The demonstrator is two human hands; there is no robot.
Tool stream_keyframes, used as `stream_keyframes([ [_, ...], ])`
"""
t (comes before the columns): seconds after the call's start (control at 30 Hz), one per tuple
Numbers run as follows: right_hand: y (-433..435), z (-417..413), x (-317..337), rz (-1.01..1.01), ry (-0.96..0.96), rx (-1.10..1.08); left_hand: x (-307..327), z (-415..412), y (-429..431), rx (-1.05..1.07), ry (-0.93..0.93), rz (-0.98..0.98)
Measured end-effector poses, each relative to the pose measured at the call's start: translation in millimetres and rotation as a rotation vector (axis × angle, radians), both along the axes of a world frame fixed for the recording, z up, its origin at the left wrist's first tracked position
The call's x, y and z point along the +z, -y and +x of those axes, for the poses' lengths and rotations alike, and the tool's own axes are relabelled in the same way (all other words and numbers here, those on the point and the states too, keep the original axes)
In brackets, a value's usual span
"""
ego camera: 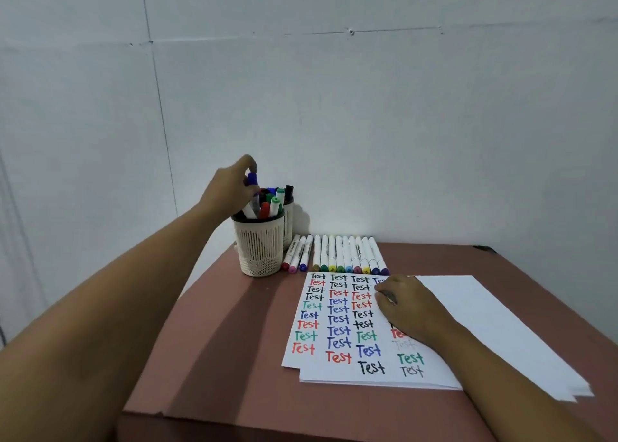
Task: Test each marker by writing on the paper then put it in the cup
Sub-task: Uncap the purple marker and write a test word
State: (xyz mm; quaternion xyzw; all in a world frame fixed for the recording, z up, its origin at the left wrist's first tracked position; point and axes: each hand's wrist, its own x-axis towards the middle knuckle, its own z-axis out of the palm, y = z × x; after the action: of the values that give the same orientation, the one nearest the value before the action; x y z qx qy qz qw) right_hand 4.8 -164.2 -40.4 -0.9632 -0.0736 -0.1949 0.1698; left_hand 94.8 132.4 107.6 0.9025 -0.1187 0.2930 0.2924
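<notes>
Left hand [230, 191] pinches a blue-capped marker [253, 178] at the cup [259, 244]; right hand [408, 304] covers words on paper [468, 308], its grip unreadable.

left hand [230, 187], right hand [406, 303]: bare | forearms: apparently bare

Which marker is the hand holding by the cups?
The blue-capped marker, pinched by the left hand at the front cup. No hand touches the other markers: they stand in the cups or lie in a row beside them.
</notes>
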Motion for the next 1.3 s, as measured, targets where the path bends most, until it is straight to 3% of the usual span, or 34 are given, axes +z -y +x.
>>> stream_keyframes([
  [0.13,-0.1,-0.3,0.9,-0.006,-0.002,-0.005,-13.5,7.7,-2.0,0.160,-0.013,0.253],
  [0.23,0.3,0.0,1.2,-0.010,-0.003,-0.004,-17.7,13.0,-3.5,0.170,0.034,0.306],
  [0.3,0.2,0.5,0.2,-0.010,-0.003,-0.001,-19.9,12.2,-0.6,0.141,0.076,0.299],
  [0.47,-0.2,-1.2,1.2,-0.005,-0.014,-0.002,-38.5,-19.7,36.4,-0.006,0.442,0.083],
  [0.53,-0.8,-2.1,2.2,-0.006,-0.019,-0.004,-55.4,-34.6,60.5,-0.111,0.488,0.048],
  [0.83,-3.1,-1.3,13.4,0.032,-0.080,-0.028,-135.2,-35.5,105.8,-0.367,-0.146,0.342],
  [1.17,-0.6,41.2,38.4,0.153,-0.129,-0.291,-141.2,-35.9,105.2,-0.399,-0.170,0.310],
  [1.3,-8.3,51.5,33.7,0.100,-0.193,-0.358,-140.7,-35.3,106.2,-0.393,-0.177,0.311],
])
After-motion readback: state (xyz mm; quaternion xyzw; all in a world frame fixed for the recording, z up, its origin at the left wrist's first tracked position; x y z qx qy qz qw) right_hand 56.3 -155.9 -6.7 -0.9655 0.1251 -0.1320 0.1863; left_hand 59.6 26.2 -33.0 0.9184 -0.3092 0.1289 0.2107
